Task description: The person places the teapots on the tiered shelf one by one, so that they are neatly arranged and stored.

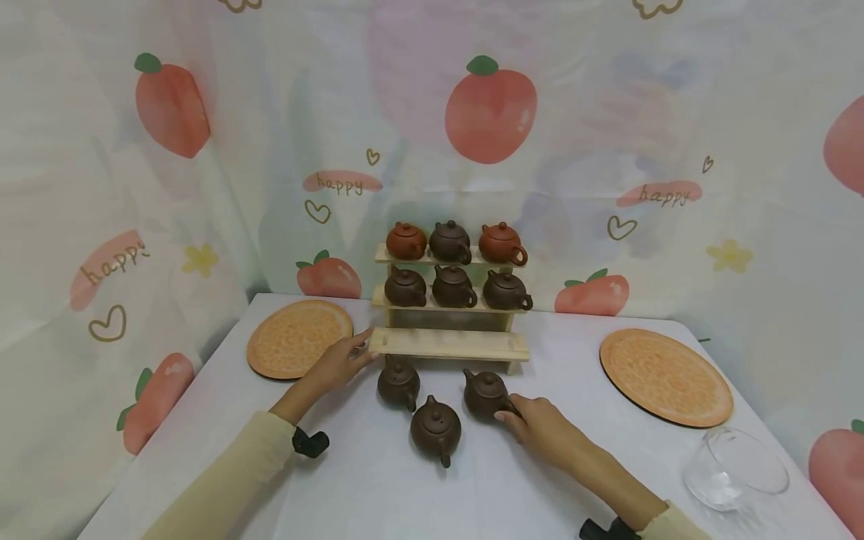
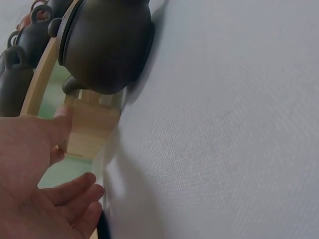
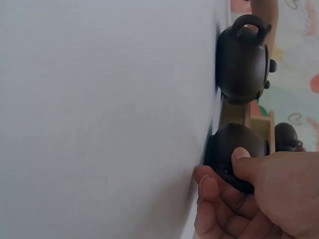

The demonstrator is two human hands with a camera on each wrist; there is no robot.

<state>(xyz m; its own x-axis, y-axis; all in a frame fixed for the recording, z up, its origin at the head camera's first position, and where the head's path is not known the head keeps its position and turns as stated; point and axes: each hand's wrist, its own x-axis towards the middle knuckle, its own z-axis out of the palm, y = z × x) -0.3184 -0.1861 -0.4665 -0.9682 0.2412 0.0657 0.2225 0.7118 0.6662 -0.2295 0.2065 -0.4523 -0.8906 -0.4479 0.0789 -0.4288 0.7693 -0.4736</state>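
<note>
My left hand holds the left end of the lowest board of a wooden tiered display stand, thumb at the front corner; its other fingers extend loosely in the left wrist view. My right hand pinches the handle of a dark brown teapot in front of the stand, thumb on top in the right wrist view. Two more dark teapots stand on the cloth: one near the stand's left front, another closer to me. The lowest board is bare.
The upper two tiers carry several teapots, with reddish ones at both top ends and dark ones below. Round orange-patterned mats lie left and right. A clear glass vessel is at the right front. Printed curtains surround the table.
</note>
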